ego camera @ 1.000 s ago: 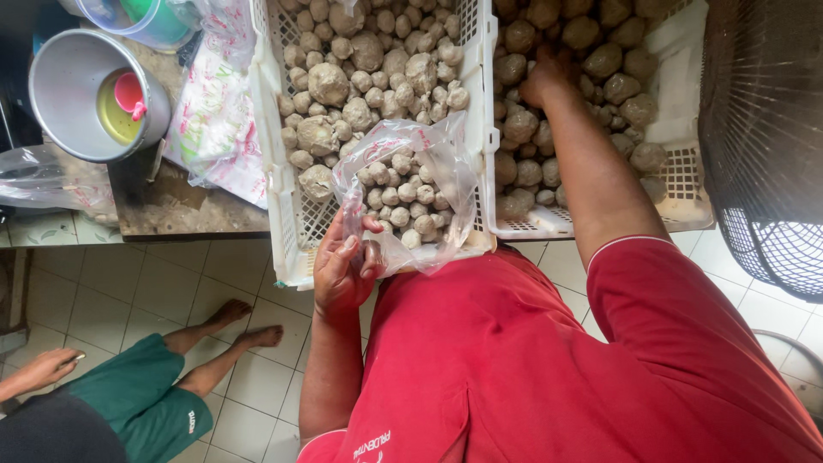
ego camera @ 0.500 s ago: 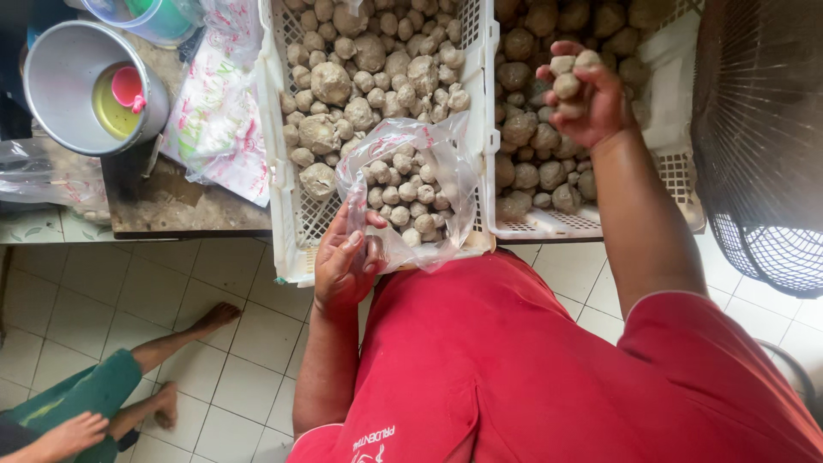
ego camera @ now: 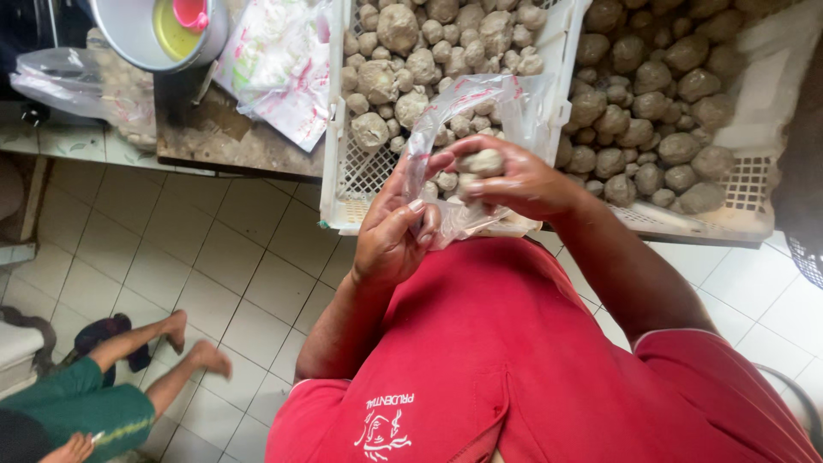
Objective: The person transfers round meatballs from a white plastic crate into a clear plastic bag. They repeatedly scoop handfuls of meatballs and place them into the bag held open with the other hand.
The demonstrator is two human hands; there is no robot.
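Below the head camera, at the near edge of two white slotted crates, both hands are meeting over a clear plastic bag point(ego camera: 467, 154).

Left hand point(ego camera: 396, 230): fingers curling closed on the bag's near edge, pinching the film and holding the mouth open.

Right hand point(ego camera: 514, 178): fingers cupping a small clutch of grey-brown balls point(ego camera: 482, 163), hovering right at the bag's mouth; palm facing down and inward.

Clear plastic bag: resting against the rim of the left crate point(ego camera: 343, 184), already holding several grey-brown balls; its far side is standing up, crumpled.

Left crate: lying on a worn wooden tabletop point(ego camera: 231, 141), heaped with smaller pale balls. Right crate point(ego camera: 754, 184): lying just beside it, touching, heaped with larger, darker balls.

Also on the tabletop: a grey metal pot point(ego camera: 133, 39) holding yellowish liquid and a pink cup, plus printed plastic wrappers point(ego camera: 274, 69) near the left crate.

Person wearing a red shirt point(ego camera: 514, 360). Another person's bare feet point(ego camera: 184, 343) are resting on the pale tiled floor point(ego camera: 171, 231), lower left.
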